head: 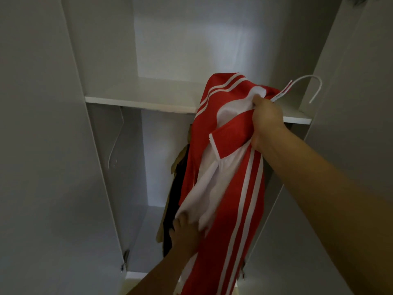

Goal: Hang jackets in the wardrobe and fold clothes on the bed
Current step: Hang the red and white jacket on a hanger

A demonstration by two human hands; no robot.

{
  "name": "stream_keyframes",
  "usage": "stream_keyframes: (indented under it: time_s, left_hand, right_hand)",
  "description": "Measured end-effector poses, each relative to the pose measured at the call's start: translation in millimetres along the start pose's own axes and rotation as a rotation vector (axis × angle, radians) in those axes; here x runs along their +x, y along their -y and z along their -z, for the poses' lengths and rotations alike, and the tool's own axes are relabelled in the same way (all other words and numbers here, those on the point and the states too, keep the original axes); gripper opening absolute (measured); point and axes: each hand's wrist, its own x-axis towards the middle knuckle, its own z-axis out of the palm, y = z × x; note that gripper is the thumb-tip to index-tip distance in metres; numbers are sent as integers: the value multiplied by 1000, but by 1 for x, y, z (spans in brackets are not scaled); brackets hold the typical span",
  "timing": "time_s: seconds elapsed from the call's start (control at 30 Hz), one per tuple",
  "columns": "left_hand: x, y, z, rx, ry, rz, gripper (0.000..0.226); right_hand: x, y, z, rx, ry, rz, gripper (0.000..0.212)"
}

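Held up in front of the open white wardrobe at shelf height: a red track jacket with white stripes and white lining, on a white plastic hanger whose hook stuck out to the upper right. Gripped at the collar, with the hanger's neck, by the right hand, fingers curled round the bunched cloth; pinched lower down at the white lining by the left hand. Hung behind the jacket, under the white shelf: dark and tan garments, with a thin white wire hanger against the left inner wall.
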Motion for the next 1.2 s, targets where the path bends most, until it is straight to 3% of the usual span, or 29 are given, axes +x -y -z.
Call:
stream_keyframes:
  time_s: [0.07,0.2,0.27,0.4,0.47,0.57,0.63,0.7,0.8,0.87,0.97,1.1,1.2]
  left_hand:
    - [12,12,-7,92,-166,-49,45]
    - [38,30,4,32,-438,-269,53]
    - [50,35,15,58,-373,-324,47]
    - [63,32,35,234,-32,-388,44]
    - [59,29,40,49,-37,-279,31]
    - [54,38,54,-227,-256,-19,26]
    - [54,45,75,-399,-377,135,29]
    - [54,46,103,-548,-509,153,28]
    - [38,26,148,-782,-674,15,29]
    - [24,6,174,-814,-790,-130,29]
    - [9,-21,206,-822,-795,-365,22]
    - [-8,-46,233,-570,-871,-678,25]
    - [-13,-57,237,-329,-843,-777,27]
  right_hand:
    - [9,-4,1,-46,-4,17,27]
    - [16,-2,9,-90,-25,38,31]
    - [17,-1,14,-110,-33,66,29]
    - [24,0,24,-146,-77,111,21]
    - [28,-2,29,-201,-126,172,32]
    - [28,-20,43,-420,-230,415,49]
    - [25,-40,53,-588,-258,492,46]
    - [25,-58,62,-698,-290,514,39]
    - [25,-68,68,-695,-244,509,40]
    - [21,-70,68,-658,-204,533,42]
    - [12,-72,66,-587,-217,604,40]
    - [-3,-67,69,-442,-363,714,21]
    - [-14,-75,83,-656,-400,823,6]
